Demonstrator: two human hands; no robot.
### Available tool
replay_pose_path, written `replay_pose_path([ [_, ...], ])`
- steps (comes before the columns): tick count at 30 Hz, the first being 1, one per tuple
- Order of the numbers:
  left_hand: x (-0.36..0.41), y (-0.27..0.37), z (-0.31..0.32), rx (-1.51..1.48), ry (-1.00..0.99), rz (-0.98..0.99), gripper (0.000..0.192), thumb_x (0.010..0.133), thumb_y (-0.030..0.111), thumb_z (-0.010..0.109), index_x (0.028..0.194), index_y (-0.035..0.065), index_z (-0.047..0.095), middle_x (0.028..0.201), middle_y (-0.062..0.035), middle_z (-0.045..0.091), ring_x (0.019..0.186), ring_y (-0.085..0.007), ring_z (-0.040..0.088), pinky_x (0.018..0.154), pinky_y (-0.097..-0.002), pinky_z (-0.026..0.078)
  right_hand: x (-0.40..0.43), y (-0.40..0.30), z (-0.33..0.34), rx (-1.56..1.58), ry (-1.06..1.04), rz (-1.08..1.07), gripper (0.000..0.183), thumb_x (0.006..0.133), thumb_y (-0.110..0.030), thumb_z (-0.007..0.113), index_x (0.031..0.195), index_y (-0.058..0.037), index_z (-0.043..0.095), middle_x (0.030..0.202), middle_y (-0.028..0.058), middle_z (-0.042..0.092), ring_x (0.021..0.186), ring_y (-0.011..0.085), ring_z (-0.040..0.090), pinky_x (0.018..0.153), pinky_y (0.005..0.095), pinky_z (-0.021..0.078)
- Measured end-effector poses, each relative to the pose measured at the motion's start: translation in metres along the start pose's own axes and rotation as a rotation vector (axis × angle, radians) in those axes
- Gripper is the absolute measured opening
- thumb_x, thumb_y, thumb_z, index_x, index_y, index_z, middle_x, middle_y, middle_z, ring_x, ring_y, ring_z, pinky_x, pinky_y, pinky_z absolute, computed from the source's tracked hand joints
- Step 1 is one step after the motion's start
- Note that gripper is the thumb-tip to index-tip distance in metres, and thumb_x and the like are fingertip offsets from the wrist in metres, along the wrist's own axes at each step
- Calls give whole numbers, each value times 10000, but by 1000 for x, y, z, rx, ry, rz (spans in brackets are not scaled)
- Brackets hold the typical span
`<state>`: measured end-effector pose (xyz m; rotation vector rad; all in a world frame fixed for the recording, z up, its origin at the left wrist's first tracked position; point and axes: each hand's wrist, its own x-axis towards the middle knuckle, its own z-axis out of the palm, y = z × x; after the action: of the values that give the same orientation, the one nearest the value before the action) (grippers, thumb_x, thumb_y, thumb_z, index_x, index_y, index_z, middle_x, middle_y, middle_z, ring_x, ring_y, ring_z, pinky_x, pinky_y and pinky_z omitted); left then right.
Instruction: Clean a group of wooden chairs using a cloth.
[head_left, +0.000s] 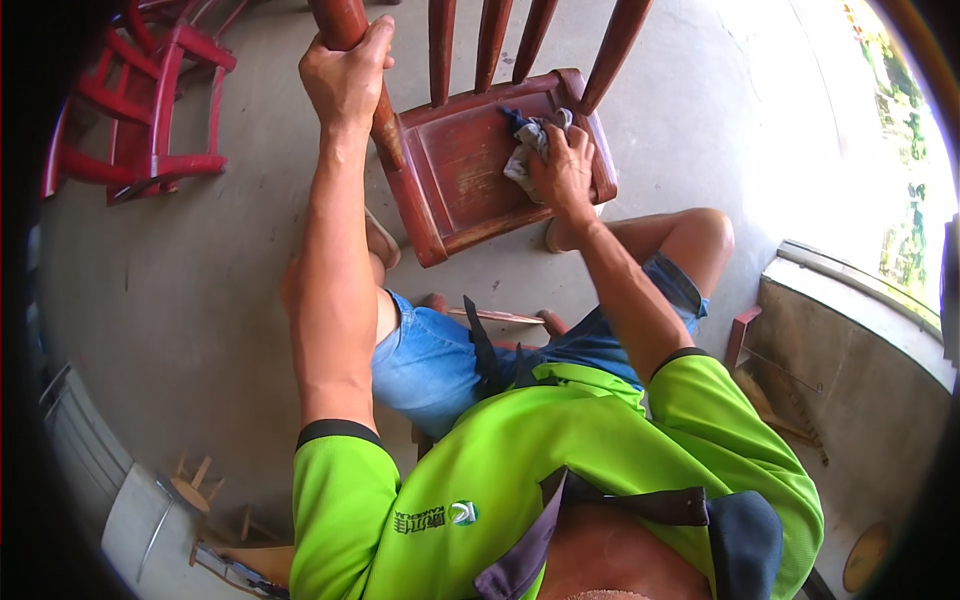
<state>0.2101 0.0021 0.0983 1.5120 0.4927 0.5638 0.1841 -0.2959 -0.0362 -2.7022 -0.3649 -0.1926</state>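
Observation:
A red-brown wooden chair (457, 172) stands before me, its slatted back on the far side. The paint on its seat is worn through in patches, most of all near the middle and along the edges. My left hand (349, 75) is closed around the thick outer post (388, 124) of the chair back. On the right part of the seat, my right hand (566, 165) presses a crumpled grey cloth (525, 161) with a dark blue piece at its far end. The palm and the fingertips of that hand are partly hidden.
Another red wooden chair (161, 112) is on the concrete floor (225, 300) at the far left. Beneath me is part of a wooden seat frame (495, 315). A low wall (847, 337) runs along the right by a bright opening. A small wooden stool (191, 487) is at lower left.

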Motion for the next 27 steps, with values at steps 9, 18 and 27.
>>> replay_pose_path([
  [9,-1,4,6,-57,-3,-28,243,865,171,808,978,-5,684,792,-63,683,652,-147,647,651,-301,522,-23,-105,42,274,-160,-333,506,760,-174,783,1256,-132,693,1317,204,562,1105,411,576,955,493,518],
  [18,-1,6,8,-40,-20,-16,241,876,195,801,961,4,682,789,-44,676,649,-142,635,644,-296,508,54,11,-1,-43,-34,-145,340,857,-138,667,1195,-155,686,1196,227,577,1054,445,586,888,536,517],
  [27,0,-1,0,-25,-2,40,295,894,186,798,1042,-20,646,798,-62,671,649,-148,634,628,-299,530,-23,39,-48,-16,-12,-13,438,814,-68,715,1245,-131,676,1225,202,577,1136,430,574,976,505,490],
])
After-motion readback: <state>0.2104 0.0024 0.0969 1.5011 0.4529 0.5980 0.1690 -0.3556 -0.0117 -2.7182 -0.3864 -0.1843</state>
